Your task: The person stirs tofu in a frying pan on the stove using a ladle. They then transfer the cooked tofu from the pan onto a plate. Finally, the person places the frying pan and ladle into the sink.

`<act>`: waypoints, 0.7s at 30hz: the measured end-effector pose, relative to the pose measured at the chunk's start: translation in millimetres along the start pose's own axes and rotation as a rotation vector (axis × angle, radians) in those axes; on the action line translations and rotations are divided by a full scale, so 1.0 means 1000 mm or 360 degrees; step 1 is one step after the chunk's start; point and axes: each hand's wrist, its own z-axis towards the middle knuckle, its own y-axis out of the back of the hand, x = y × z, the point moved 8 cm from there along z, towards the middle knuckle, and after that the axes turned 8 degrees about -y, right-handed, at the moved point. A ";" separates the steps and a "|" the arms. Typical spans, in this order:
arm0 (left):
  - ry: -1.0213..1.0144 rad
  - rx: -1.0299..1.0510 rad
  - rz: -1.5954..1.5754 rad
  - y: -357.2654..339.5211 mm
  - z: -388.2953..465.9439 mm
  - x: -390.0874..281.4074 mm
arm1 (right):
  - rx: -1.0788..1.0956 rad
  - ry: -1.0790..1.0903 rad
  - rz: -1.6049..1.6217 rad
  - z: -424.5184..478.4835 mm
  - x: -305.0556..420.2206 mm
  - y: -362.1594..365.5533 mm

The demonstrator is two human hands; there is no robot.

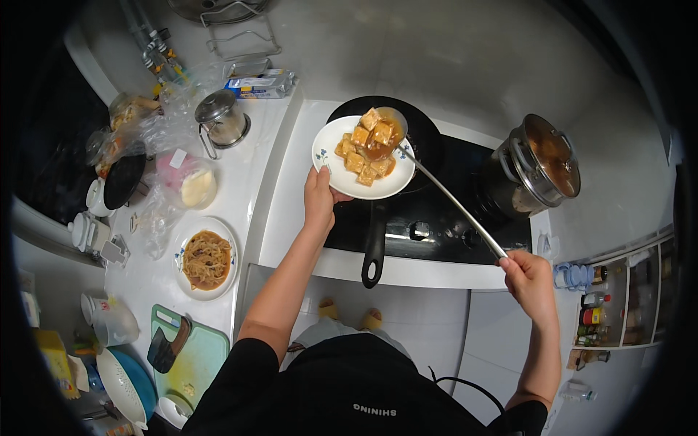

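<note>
My left hand (320, 199) grips the near left rim of a white plate (325, 184) with small blue flowers. Golden tofu cubes (354, 162) in brown sauce lie on the plate. The plate is held over a black frying pan (422, 125), whose handle points towards me. In my right hand (526, 278) is the end of a long metal ladle (452, 201). The ladle's bowl, filled with more tofu cubes and sauce, is over the plate's upper right part. Whether the bowl touches the food below cannot be told.
A steel pot with a glass lid (551, 158) stands on the right of the black cooktop (452, 240). On the left counter are a plate of shredded food (207, 260), a lidded metal pot (223, 120), plastic bags, and a green cutting board (210, 343) with a cleaver (163, 349).
</note>
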 end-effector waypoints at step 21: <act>-0.0099 -0.0008 0.0005 0.001 0.001 -0.006 | -0.0958 0.1085 -0.0996 -0.058 0.039 -0.001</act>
